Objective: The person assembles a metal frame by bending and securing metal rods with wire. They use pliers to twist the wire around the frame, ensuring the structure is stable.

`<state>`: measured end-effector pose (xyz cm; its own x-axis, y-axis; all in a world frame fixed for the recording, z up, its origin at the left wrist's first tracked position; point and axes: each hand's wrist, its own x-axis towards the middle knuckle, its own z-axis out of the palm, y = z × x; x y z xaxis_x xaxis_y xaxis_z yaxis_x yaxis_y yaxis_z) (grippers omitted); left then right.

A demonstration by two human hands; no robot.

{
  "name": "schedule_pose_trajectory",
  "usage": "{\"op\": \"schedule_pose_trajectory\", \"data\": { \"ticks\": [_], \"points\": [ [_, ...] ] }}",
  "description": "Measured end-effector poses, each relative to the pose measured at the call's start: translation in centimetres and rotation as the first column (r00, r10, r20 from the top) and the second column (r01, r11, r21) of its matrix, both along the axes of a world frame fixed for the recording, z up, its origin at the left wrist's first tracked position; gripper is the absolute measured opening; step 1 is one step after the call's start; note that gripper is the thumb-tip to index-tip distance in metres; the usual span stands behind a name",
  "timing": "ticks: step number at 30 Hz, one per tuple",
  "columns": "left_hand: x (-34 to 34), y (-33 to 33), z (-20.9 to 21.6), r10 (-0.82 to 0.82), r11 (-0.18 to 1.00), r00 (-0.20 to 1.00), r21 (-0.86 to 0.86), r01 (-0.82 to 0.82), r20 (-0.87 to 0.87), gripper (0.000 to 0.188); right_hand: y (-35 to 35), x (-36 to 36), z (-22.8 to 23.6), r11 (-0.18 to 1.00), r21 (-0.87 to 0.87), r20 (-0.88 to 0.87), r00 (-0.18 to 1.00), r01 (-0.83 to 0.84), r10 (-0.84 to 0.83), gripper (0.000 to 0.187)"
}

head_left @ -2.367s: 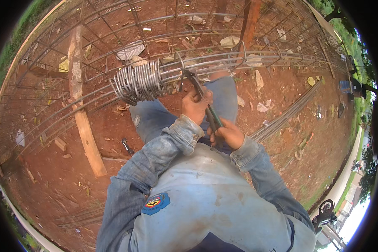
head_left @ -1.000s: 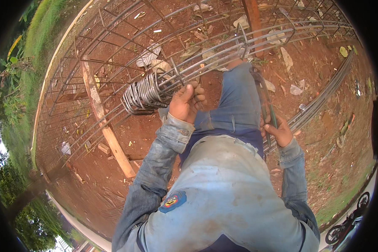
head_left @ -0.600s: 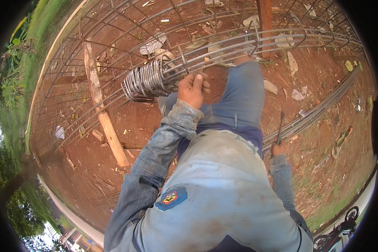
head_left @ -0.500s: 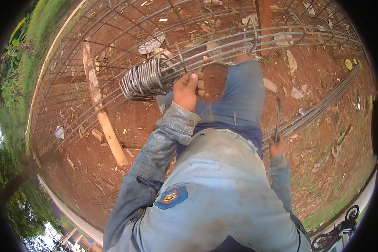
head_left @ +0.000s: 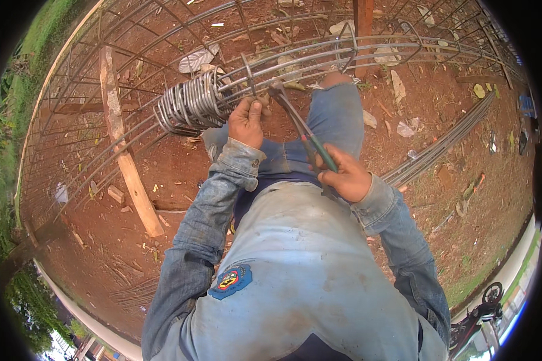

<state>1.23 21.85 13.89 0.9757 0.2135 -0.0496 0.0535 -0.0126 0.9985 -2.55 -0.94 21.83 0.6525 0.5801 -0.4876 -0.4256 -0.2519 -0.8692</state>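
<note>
My right hand [head_left: 347, 174] grips a pair of long-handled pincers [head_left: 296, 118] by a green handle. Their jaws reach up and left to the lowest long steel bar, just right of my left hand [head_left: 247, 122]. The left fingers are pinched together beside a square stirrup [head_left: 247, 73] that stands around the bars; whatever they hold is too small to make out. Left of that hand, a tight bundle of bent stirrups [head_left: 193, 103] hangs on the long bars [head_left: 312, 56].
A wooden plank [head_left: 133, 180] props the bars at left, and a reddish post [head_left: 364, 36] stands beyond them. Rebar mesh [head_left: 84, 78] spreads at upper left. Loose rods [head_left: 445, 144] lie on the red soil at right, among dry leaves. A motorcycle [head_left: 479, 316] is at lower right.
My right hand has come up from low at the right, bringing the pincers in to the bars beside my left hand. The left hand stays by the stirrup, pinching. The view has shifted slightly.
</note>
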Motion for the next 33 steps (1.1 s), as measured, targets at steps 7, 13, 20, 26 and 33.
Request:
{"op": "schedule_pose_trajectory", "data": {
  "ticks": [7,13,20,26,33],
  "points": [
    [-0.5,1.0,1.0,-0.033,0.999,0.995,-0.031,0.030,-0.090,0.022,1.6,0.6,1.1,0.997,0.045,-0.118,0.991,-0.057,0.062,0.024],
    [-0.3,1.3,1.6,-0.067,0.997,0.993,-0.043,0.063,-0.098,0.025,2.6,0.8,1.6,1.000,-0.010,-0.022,0.999,-0.028,0.027,0.023],
    [-0.2,2.1,1.5,-0.089,0.972,0.994,0.212,0.101,-0.068,0.024,4.1,-0.6,0.2,0.973,-0.141,0.059,0.983,0.183,-0.176,0.018],
    [-0.3,2.1,2.3,-0.094,0.964,0.994,0.246,0.105,-0.056,0.021,3.9,0.4,-0.6,0.928,-0.373,0.114,0.993,0.023,0.021,0.037],
    [0.3,2.5,1.5,-0.112,0.971,0.991,0.204,0.123,-0.067,0.021,3.0,0.8,-0.6,1.000,0.022,-0.330,0.944,0.001,0.006,0.041]
  ]
}}
